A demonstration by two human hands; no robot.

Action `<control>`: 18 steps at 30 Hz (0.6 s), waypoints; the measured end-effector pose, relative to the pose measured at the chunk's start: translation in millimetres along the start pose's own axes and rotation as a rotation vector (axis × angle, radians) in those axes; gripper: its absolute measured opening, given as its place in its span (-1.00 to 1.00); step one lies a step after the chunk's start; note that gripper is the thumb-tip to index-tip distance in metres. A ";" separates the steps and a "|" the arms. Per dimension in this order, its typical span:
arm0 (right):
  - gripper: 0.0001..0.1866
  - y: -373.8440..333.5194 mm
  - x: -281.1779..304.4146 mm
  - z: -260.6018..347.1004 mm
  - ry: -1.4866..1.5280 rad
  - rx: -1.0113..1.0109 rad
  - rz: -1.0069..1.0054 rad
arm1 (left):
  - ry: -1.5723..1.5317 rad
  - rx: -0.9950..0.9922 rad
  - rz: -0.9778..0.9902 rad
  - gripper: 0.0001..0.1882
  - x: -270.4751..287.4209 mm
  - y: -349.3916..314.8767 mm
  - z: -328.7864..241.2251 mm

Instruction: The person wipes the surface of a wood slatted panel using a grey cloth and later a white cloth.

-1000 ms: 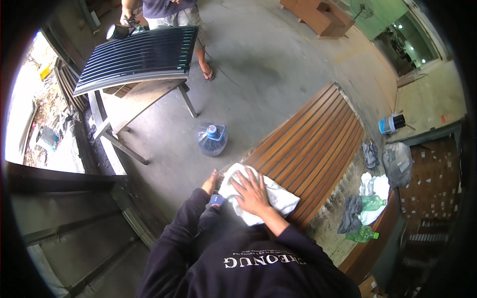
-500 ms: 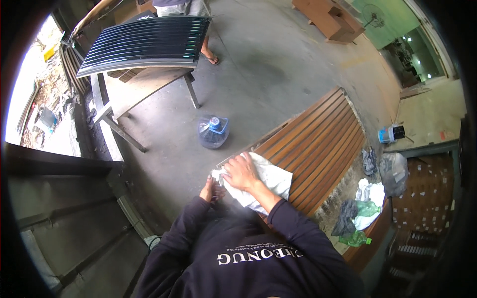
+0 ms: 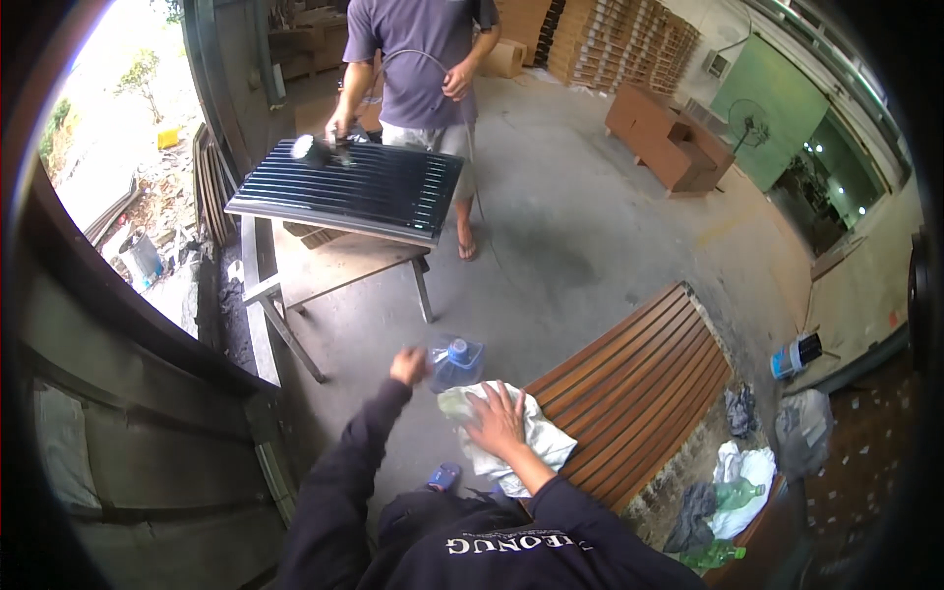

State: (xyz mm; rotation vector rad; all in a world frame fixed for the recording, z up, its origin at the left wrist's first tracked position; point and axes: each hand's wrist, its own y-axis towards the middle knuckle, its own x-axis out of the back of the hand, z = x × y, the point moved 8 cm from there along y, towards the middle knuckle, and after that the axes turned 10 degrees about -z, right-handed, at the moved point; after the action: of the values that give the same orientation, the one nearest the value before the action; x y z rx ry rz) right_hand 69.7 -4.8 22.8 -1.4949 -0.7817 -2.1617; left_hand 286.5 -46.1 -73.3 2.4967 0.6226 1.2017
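Observation:
My right hand lies flat with spread fingers on a crumpled white cloth. That cloth covers the near left end of a brown slatted wooden panel. My left hand is off the cloth, raised over the floor just left of a clear plastic jug with a blue cap. Motion smears its fingers, so what they hold, if anything, is not visible.
Across from me a person holds a spray gun over a dark glossy slatted panel on a wooden stand. Green bottles, rags and a blue bucket sit at right.
My left hand has let go of the cloth's edge and swung forward and left. My right hand has flattened on the cloth. The view has tilted up, bringing the other person's upper body into sight.

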 end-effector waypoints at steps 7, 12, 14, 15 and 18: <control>-0.28 -51.6 58.3 -181.1 -0.387 -0.643 -0.113 | -0.728 0.433 0.229 -0.58 -21.2 120.8 -104.4; -0.16 -169.3 96.4 -230.5 -0.406 -0.928 -0.178 | -0.008 0.143 0.657 -0.42 -90.0 13.5 -152.4; -0.14 -198.9 89.2 -204.4 -0.449 -0.905 -0.154 | -0.077 0.253 0.742 -0.41 -105.6 -18.2 -149.1; -0.21 -200.4 82.4 -179.9 -0.462 -0.799 -0.119 | -0.155 0.347 0.773 -0.41 -108.2 -26.4 -147.8; -0.28 -161.9 55.5 -85.1 -0.273 -0.531 -0.049 | -0.137 0.233 0.696 -0.48 -87.9 -18.5 -168.6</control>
State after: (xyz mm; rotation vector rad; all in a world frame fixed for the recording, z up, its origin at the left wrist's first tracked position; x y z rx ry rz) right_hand -108.5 63.8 16.0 -2.0806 -0.3301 -2.3478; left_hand 99.3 -60.9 -37.7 3.0885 -0.1869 1.1912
